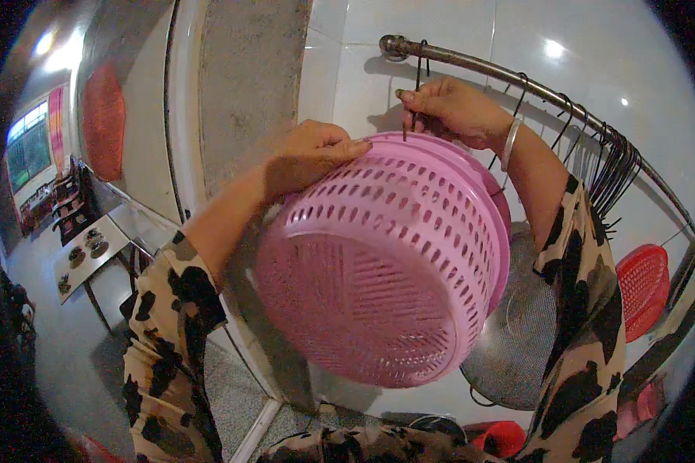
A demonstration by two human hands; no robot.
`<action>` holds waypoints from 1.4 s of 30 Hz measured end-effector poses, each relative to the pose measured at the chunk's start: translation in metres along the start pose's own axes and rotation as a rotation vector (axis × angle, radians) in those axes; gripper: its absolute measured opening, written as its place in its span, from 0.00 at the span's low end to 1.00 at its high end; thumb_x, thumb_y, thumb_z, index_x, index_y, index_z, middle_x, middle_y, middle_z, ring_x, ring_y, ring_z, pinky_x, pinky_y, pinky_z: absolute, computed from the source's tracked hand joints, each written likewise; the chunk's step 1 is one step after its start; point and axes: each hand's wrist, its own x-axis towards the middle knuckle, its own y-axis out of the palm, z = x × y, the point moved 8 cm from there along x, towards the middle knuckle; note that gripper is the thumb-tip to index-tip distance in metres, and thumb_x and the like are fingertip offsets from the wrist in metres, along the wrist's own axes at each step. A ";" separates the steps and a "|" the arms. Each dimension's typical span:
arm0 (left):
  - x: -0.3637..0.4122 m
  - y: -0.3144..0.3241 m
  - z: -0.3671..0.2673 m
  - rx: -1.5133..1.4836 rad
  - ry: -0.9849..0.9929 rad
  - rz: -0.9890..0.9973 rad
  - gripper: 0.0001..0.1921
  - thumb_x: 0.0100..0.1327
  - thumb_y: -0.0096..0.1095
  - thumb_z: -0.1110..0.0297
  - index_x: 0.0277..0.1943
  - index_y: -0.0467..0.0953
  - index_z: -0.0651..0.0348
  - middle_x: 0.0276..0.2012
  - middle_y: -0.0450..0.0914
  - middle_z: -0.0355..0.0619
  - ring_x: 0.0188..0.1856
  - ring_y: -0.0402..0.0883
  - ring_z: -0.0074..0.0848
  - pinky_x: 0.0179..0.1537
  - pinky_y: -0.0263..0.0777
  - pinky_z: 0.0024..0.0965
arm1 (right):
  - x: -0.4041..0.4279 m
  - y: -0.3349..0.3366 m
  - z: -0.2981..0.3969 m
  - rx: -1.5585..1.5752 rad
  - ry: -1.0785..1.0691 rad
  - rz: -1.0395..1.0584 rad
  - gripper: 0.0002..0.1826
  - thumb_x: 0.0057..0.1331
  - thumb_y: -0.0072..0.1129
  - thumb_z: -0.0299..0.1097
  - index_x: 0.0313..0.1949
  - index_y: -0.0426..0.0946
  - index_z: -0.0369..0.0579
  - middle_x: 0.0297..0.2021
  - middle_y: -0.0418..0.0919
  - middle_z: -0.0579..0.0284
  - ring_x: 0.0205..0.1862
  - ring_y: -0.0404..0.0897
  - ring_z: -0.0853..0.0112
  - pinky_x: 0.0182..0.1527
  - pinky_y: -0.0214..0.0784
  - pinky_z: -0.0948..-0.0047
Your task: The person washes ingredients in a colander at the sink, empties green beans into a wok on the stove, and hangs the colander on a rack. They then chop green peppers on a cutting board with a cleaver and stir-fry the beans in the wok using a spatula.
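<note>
A pink plastic colander basket (376, 272) fills the middle of the view, its slotted base turned towards me. My left hand (318, 150) grips its rim at the upper left. With thumb and fingers, my right hand (452, 110) pinches a dark wire hook (419, 72) just above the basket's rim. The hook's upper end loops over a metal rail (486, 69) on the tiled wall, and its lower end meets the rim. Whether the hook passes through the rim is hard to tell.
Several more wire hooks (617, 168) hang bunched along the rail to the right. Below them are a round metal mesh strainer (515, 335) and a red plastic basket (643, 292). A doorway edge (188, 104) stands at left, with a table (101, 231) holding dishes in the room beyond.
</note>
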 end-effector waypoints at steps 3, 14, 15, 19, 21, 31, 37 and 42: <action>0.002 0.008 -0.012 -0.174 0.022 -0.016 0.23 0.53 0.56 0.50 0.22 0.75 0.67 0.16 0.71 0.42 0.22 0.65 0.19 0.23 0.61 0.26 | 0.005 0.001 -0.005 0.000 -0.018 0.011 0.18 0.62 0.48 0.45 0.24 0.74 0.43 0.16 0.73 0.66 0.15 0.67 0.83 0.17 0.57 0.86; -0.001 -0.013 -0.063 -0.220 0.174 -0.028 0.19 0.53 0.60 0.55 0.22 0.75 0.67 0.14 0.68 0.36 0.19 0.64 0.15 0.20 0.58 0.24 | -0.005 -0.009 0.006 -0.105 -0.125 -0.032 0.20 0.61 0.48 0.47 0.24 0.77 0.42 0.18 0.75 0.64 0.20 0.69 0.78 0.27 0.64 0.77; 0.005 -0.010 -0.061 -0.226 0.178 -0.025 0.19 0.53 0.60 0.55 0.22 0.75 0.67 0.14 0.68 0.36 0.19 0.64 0.15 0.20 0.58 0.24 | -0.008 -0.009 0.003 -0.080 -0.099 -0.033 0.21 0.61 0.48 0.48 0.24 0.77 0.42 0.18 0.75 0.64 0.20 0.69 0.78 0.27 0.64 0.76; 0.017 -0.001 -0.046 -0.205 0.057 -0.003 0.20 0.53 0.60 0.54 0.23 0.76 0.67 0.16 0.71 0.38 0.21 0.66 0.16 0.22 0.60 0.23 | -0.006 -0.013 -0.002 -0.179 -0.142 -0.062 0.21 0.61 0.48 0.47 0.24 0.76 0.42 0.19 0.75 0.63 0.20 0.69 0.77 0.26 0.64 0.74; 0.017 -0.004 -0.048 -0.226 0.064 -0.003 0.21 0.53 0.60 0.53 0.23 0.76 0.67 0.17 0.72 0.39 0.22 0.66 0.16 0.22 0.61 0.23 | -0.005 -0.014 0.004 -0.350 -0.198 -0.123 0.20 0.61 0.48 0.46 0.24 0.76 0.42 0.19 0.75 0.63 0.20 0.68 0.77 0.26 0.63 0.73; 0.018 -0.025 -0.022 -0.148 -0.200 -0.005 0.21 0.56 0.55 0.50 0.26 0.76 0.64 0.20 0.73 0.39 0.23 0.67 0.17 0.24 0.63 0.25 | 0.006 -0.027 -0.020 -0.101 -0.163 -0.126 0.17 0.61 0.50 0.43 0.24 0.76 0.41 0.19 0.74 0.65 0.21 0.68 0.77 0.26 0.63 0.74; 0.015 -0.009 -0.018 -0.210 -0.187 0.090 0.22 0.55 0.55 0.49 0.27 0.76 0.66 0.20 0.74 0.41 0.24 0.69 0.19 0.26 0.64 0.26 | 0.008 -0.019 -0.015 0.173 -0.203 -0.121 0.17 0.61 0.51 0.42 0.24 0.76 0.41 0.20 0.74 0.65 0.21 0.68 0.77 0.26 0.63 0.75; 0.021 0.003 -0.017 -0.246 -0.170 0.136 0.23 0.54 0.56 0.48 0.28 0.76 0.67 0.21 0.74 0.44 0.25 0.70 0.21 0.27 0.64 0.27 | -0.008 -0.017 -0.003 0.145 -0.088 -0.067 0.15 0.62 0.50 0.42 0.27 0.75 0.42 0.23 0.75 0.67 0.24 0.69 0.82 0.27 0.64 0.82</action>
